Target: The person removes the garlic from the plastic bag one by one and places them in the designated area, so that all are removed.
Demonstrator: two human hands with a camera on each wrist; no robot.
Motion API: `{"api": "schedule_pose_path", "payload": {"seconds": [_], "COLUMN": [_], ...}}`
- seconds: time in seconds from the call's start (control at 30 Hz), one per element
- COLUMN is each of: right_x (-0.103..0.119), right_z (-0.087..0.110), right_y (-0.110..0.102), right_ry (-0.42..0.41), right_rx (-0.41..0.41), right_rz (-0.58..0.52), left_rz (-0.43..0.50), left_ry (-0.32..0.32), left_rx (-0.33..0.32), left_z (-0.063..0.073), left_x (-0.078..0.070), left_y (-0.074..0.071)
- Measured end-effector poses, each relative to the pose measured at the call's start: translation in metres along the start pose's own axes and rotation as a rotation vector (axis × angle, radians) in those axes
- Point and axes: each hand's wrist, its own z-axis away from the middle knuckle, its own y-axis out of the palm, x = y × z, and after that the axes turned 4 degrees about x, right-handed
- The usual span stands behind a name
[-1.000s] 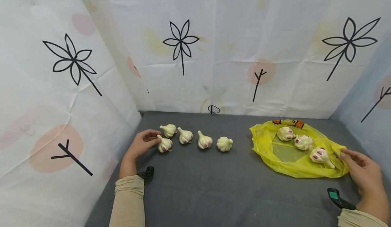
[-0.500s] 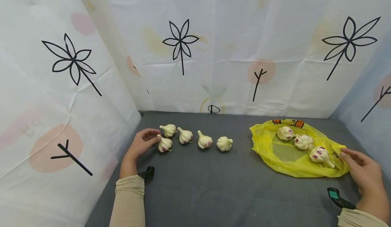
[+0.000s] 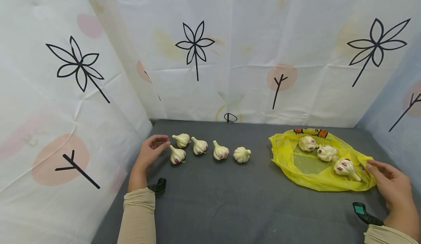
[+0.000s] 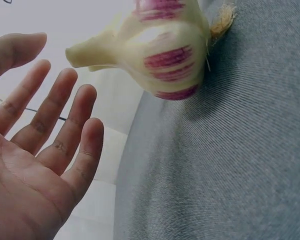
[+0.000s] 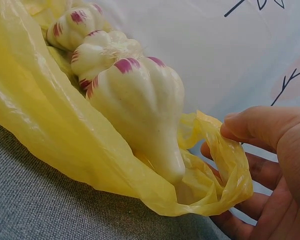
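Observation:
My left hand point(image 3: 148, 156) is at the left of the table, its fingers loosely extended beside a garlic bulb point(image 3: 177, 155) with purple streaks. In the left wrist view a small gap separates the fingertips from the stem of that bulb point(image 4: 165, 60). My right hand point(image 3: 393, 185) pinches the right edge of a yellow plastic bag point(image 3: 283, 165) between thumb and fingers. Three garlic bulbs lie in the spread bag, the nearest point(image 3: 344, 167) with its stem toward me. The right wrist view shows the bag's rim point(image 5: 225, 155) bunched under the thumb.
More garlic bulbs lie in a row across the dark grey table point(image 3: 230, 200): one behind the nearest bulb point(image 3: 181, 140), then others point(image 3: 200, 146) to its right, the last point(image 3: 242, 155) left of the bag. Printed white cloth point(image 3: 246, 54) walls the back and sides.
My left fingers have let go of the garlic bulb's stem and drawn back slightly to the left. The bulb stays put. My right hand and the bag have not visibly moved.

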Motion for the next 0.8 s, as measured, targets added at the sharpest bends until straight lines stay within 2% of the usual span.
{"api": "schedule_pose_path", "payload": {"seconds": [0.33,0.8], "right_x": [0.002,0.003], "right_z": [0.001,0.002], "right_y": [0.000,0.001], "right_ry": [0.013,0.010], "right_rx": [0.000,-0.006], "right_rz": [-0.005,0.012], "left_rz": [0.016,-0.019], "left_ry": [0.026,0.132], "left_rx": [-0.043,-0.065], "left_z": [0.001,0.003], "left_x": [-0.010,-0.034], "left_y": [-0.001,0.009]}}
